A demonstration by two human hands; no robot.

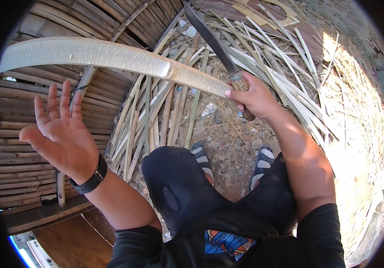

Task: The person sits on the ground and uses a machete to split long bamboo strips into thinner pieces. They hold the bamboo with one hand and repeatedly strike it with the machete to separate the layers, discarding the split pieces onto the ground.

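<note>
Gripping the wooden handle of a long dark knife (214,42) together with one end of a pale split bamboo strip (102,53), my right hand (252,98) has its fingers curled tight around both. That strip runs leftward, passing above my left hand (60,134), which touches nothing, palm open, fingers spread wide. Loose bamboo slats (165,111) lie on the ground beyond my knees.
</note>
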